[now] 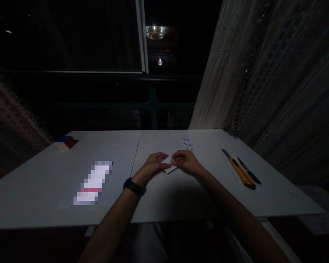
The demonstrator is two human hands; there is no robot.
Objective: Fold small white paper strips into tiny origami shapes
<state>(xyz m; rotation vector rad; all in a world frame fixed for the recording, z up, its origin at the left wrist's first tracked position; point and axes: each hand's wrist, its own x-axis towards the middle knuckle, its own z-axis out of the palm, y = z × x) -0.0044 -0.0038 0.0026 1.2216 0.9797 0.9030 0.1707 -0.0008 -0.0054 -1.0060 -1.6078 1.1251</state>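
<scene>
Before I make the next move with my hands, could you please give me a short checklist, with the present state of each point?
1. Small white paper held by both hands: ok, the left hand and right hand both grip it.
2. Yellow cutter apart from the hands: ok, it lies to the right of them.
3. Cutter blade drawn in: not ok, it looks extended.
4. Small pieces untouched: cannot tell; the nearest lies just beyond the right hand.
5. Creases in the paper readable: cannot tell, fingers partly cover it.
6. Good light on the table: not ok, the scene is dim.
</scene>
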